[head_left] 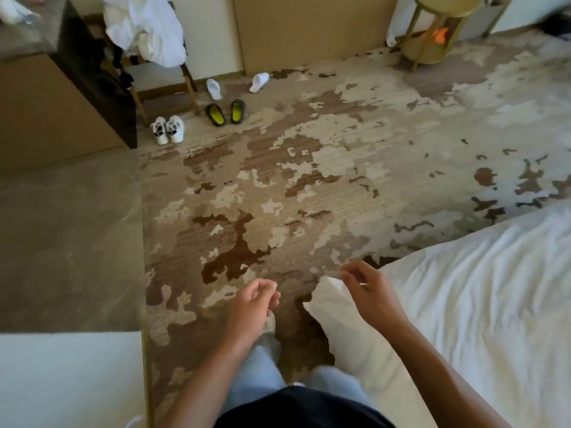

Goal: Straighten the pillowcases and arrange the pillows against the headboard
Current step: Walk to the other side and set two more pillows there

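You are standing on the patterned carpet [278, 168] beside the bed [482, 298], which fills the lower right of the frame, and the work looks to be between grips rather than in one. Your left hand [251, 299] hangs low in the centre of the frame with its fingers loosely curled and nothing in them. Your right hand [369, 288] hovers just right of centre, fingers bent but closed on nothing that can be seen; it sits just above the white pillow [340, 316], whose corner juts out past the bed's edge toward the carpet. Whether the fingertips touch the fabric cannot be told.

No headboard shows anywhere in this view, so it likely lies out of frame. You seem to be at the start of handling this pillow: its case is not visibly smoothed, and it lies at the bed's side, not in its place.

The next move calls for both hands on the pillow, one at each end of the case, to pull the cloth taut. Then you would need to turn toward the head of the bed. Mind the overhanging corner; a careless tug could slide the pillow off onto the floor.
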`<move>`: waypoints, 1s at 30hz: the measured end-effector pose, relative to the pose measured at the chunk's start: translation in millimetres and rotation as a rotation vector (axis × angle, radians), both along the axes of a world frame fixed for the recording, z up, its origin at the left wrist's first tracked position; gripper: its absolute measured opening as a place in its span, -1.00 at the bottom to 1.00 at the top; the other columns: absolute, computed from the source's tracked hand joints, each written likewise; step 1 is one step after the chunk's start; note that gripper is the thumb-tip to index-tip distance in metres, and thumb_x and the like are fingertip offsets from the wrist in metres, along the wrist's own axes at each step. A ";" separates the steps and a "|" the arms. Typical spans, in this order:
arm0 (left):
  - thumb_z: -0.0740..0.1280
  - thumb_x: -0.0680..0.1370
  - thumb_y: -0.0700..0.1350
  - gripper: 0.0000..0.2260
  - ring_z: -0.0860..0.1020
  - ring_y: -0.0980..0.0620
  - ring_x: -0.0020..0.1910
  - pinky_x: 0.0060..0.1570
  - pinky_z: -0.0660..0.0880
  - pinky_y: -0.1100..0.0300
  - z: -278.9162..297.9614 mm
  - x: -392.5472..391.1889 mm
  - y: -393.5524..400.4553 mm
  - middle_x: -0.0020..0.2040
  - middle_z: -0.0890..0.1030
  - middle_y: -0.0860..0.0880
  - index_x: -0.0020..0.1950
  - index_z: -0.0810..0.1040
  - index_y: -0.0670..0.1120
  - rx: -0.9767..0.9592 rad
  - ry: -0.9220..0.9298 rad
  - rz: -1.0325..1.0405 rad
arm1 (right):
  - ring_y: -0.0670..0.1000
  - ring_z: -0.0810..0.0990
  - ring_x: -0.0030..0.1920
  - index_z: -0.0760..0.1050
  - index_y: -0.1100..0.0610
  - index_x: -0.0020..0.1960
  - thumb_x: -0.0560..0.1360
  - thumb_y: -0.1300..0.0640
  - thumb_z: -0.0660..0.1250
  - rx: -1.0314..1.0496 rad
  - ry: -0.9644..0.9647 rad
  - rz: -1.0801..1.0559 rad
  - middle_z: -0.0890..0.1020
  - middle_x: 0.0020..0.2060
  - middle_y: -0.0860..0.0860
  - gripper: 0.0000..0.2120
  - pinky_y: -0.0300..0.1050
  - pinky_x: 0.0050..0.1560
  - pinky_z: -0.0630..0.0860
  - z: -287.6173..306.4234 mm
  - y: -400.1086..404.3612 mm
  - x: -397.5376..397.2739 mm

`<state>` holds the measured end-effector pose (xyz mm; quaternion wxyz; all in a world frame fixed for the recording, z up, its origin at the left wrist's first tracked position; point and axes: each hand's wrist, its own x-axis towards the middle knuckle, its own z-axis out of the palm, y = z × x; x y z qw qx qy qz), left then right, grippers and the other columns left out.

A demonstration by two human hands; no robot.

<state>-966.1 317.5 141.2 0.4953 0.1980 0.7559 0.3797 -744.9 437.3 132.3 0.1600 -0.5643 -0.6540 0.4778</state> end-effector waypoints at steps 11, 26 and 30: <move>0.31 0.56 0.10 -0.80 0.71 0.01 -0.06 0.00 0.63 0.01 16.7 24.6 323.4 -0.10 0.74 0.00 -0.04 0.68 0.04 0.100 -0.118 -0.563 | -0.29 0.63 -0.01 0.63 -0.14 0.04 0.63 -0.01 0.36 -0.039 -0.104 -0.577 0.69 -0.08 -0.23 -0.92 -0.32 -0.03 0.51 -16.6 126.0 20.5; 0.33 0.65 -0.09 -0.86 0.70 -0.12 -0.04 -0.10 0.60 0.06 6.7 64.2 674.5 -0.10 0.73 -0.09 -0.01 0.67 -0.08 0.041 0.006 -0.760 | -0.21 0.66 -0.09 0.63 -0.13 0.08 0.64 -0.11 0.33 0.032 0.001 -0.773 0.69 -0.12 -0.20 -0.87 -0.21 -0.08 0.61 -7.9 492.8 85.2; 0.33 0.65 -0.07 -0.84 0.71 -0.08 -0.08 -0.10 0.63 0.06 -4.4 98.3 773.9 -0.12 0.73 -0.06 -0.04 0.67 -0.05 0.016 0.000 -0.793 | -0.20 0.67 -0.08 0.63 -0.07 0.08 0.64 -0.05 0.34 0.050 0.026 -0.829 0.69 -0.11 -0.17 -0.88 -0.22 -0.06 0.62 1.0 590.3 122.4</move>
